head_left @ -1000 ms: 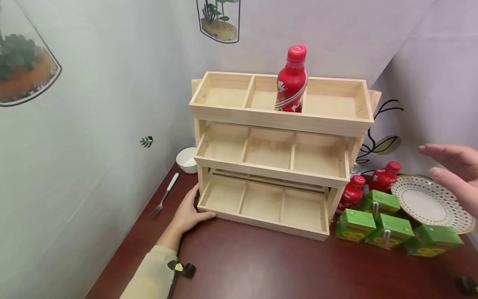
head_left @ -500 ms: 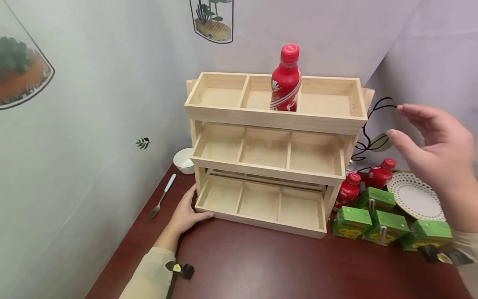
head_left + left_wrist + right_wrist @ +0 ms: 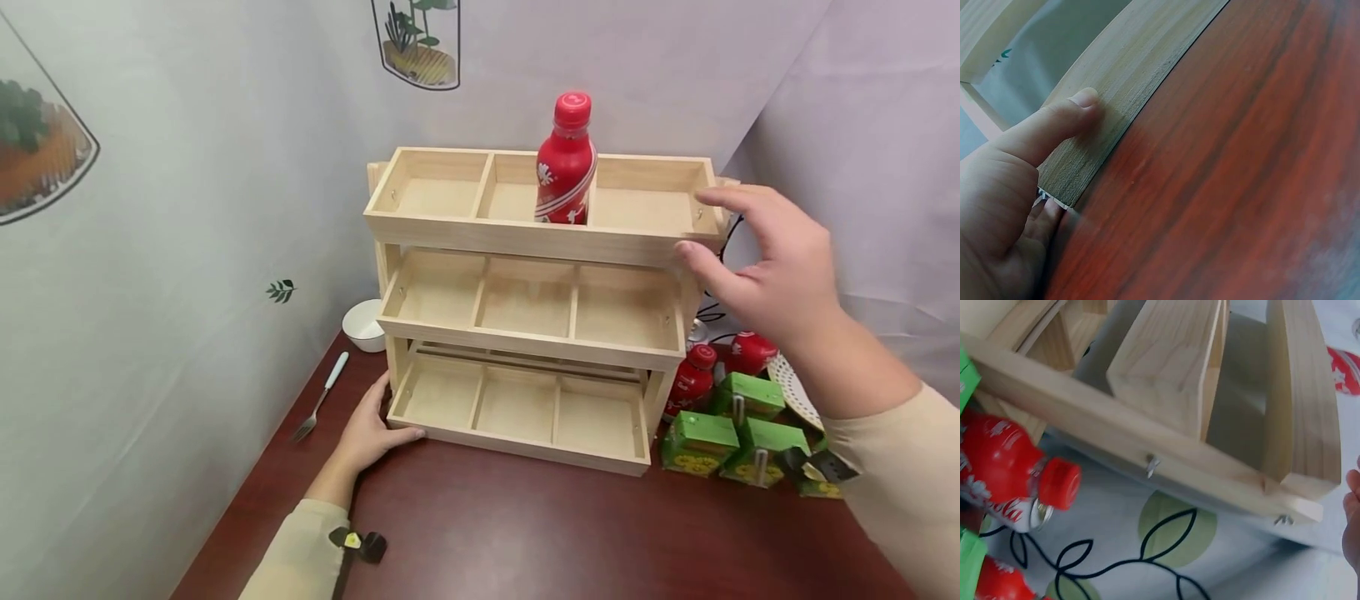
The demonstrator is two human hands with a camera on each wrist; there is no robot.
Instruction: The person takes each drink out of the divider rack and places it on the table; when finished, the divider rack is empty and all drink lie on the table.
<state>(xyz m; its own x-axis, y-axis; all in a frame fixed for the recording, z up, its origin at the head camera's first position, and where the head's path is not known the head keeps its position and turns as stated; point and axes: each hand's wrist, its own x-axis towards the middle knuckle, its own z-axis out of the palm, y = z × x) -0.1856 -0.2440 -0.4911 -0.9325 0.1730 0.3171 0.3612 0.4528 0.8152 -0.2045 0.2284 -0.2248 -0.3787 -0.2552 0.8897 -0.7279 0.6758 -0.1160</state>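
Observation:
A three-tier wooden rack [image 3: 525, 237] stands on the dark red table [image 3: 480, 533], each tier split into three compartments. In the top tier's middle compartment stands a red bottle [image 3: 566, 175]. My left hand [image 3: 369, 429] grips the rack's lower left corner; the left wrist view shows the thumb [image 3: 1054, 122] on the front board [image 3: 1141, 69] and fingers around its end. My right hand [image 3: 783, 267] hovers at the top tier's right end, thumb and fingers spread around nothing. In the right wrist view, only its fingertips [image 3: 1352, 515] show, beside the rack's side post [image 3: 1085, 412].
Right of the rack are several green cartons [image 3: 701, 442], red bottles [image 3: 690, 379], a can [image 3: 697, 332] and a dotted plate [image 3: 797, 396], partly hidden by my right arm. A white bowl [image 3: 363, 325] and a fork [image 3: 322, 396] lie on the left, near the curtain wall [image 3: 187, 292].
My right hand has come in from the right edge, moving left and up to the top tier's right end. The left hand keeps its hold on the corner. The view has shifted slightly right.

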